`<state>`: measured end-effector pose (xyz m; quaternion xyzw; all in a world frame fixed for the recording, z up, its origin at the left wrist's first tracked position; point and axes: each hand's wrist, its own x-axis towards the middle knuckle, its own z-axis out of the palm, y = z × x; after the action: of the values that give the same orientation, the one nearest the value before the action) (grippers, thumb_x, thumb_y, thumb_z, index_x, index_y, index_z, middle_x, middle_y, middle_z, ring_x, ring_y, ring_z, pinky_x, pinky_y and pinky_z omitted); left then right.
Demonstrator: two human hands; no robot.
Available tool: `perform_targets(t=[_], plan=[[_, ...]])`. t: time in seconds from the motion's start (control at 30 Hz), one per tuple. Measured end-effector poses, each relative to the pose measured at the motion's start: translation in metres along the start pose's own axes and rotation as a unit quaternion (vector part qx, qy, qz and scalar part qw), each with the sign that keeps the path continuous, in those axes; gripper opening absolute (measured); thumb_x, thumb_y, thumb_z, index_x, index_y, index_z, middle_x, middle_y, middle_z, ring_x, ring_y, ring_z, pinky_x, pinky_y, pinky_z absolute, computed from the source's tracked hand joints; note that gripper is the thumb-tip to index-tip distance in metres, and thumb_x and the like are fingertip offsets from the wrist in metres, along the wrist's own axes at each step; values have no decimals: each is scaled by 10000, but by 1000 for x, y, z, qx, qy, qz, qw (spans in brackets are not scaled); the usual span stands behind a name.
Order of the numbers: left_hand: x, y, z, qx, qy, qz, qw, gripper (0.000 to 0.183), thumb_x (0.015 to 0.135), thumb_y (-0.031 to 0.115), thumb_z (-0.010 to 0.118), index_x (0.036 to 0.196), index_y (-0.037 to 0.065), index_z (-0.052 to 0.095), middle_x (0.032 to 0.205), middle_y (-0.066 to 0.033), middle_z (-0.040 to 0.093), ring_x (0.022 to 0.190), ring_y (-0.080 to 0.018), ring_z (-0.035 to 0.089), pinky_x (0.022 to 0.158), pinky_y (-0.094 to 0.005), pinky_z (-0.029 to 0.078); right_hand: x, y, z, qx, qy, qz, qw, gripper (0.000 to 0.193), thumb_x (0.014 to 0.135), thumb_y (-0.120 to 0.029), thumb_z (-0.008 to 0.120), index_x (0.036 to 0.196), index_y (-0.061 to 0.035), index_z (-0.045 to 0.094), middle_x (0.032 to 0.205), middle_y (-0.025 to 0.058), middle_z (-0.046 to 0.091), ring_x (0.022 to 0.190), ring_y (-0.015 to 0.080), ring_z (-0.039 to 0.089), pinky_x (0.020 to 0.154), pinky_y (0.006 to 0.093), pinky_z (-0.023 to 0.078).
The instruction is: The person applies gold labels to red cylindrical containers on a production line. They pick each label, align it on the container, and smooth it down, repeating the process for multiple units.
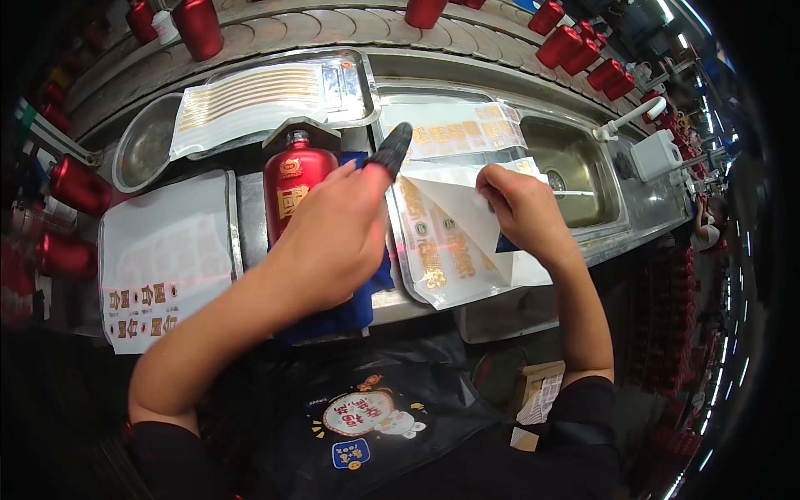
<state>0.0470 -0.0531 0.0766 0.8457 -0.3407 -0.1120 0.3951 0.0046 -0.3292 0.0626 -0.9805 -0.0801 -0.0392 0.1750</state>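
Observation:
My right hand (527, 210) is closed in a pinch on the lifted edge of a white paper sheet (467, 208). That sheet is folded back from gold-printed decals (435, 242) lying on a metal tray. My left hand (346, 221) is raised between this sheet and a red bottle (300, 162) with gold lettering. A black finger cot (393, 148) covers one of its fingers, which is stretched out; the other fingers are partly hidden and slightly blurred. The bottle rests against a dark metal holder (298, 125), its lower part behind my left forearm. Blue cloth (358, 308) lies beneath my left wrist.
A decal sheet (142, 308) covers the left tray. Behind are a round metal bowl (143, 150), a gold-striped sheet (250, 96) and another decal sheet (458, 129). To the right stand a sink (575, 158) and a white jug (657, 154). Red bottles (198, 29) line the conveyor (317, 29).

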Motion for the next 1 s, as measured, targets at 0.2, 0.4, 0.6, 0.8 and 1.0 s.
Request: perform_targets(t=[0.2,0.4,0.6,0.8,1.0], plan=[[117,-20,20,157,-230,-85,957,429,870,-15,451,1287,-114,415,1167,-344,610,1123,-454,603,922,-469,485,29,8,-30,-49,3,-40,998,75,865,-1,624,923,-43,599,787,143,650,739,341,636,653,394,485],[142,-54,39,202,-290,-108,929,522,863,3,491,1349,-148,374,1144,-355,627,1105,-435,629,892,-449,511,31,10,-41,41,-26,-45,998,53,879,27,606,906,-6,575,714,112,586,628,215,554,611,313,449],[154,-65,27,207,-196,-64,957,457,840,39,536,1282,-76,516,1074,-322,661,1044,-445,644,879,-453,513,9,19,-61,110,-18,-10,994,39,922,37,526,918,6,550,779,27,517,762,86,479,698,226,402],[156,-84,25,237,-182,-50,953,292,913,106,565,1143,-71,533,1035,-295,673,1017,-456,638,848,-471,508,-29,68,-93,186,163,19,969,89,1000,-113,562,1003,-38,608,903,-37,565,877,49,503,787,178,387],[149,-73,39,283,-177,-48,941,325,900,103,583,1185,-43,530,1097,-282,666,1057,-451,629,898,-467,493,-103,100,-147,58,393,131,908,182,997,-194,596,1086,-69,695,950,-20,665,898,75,588,831,191,431]])
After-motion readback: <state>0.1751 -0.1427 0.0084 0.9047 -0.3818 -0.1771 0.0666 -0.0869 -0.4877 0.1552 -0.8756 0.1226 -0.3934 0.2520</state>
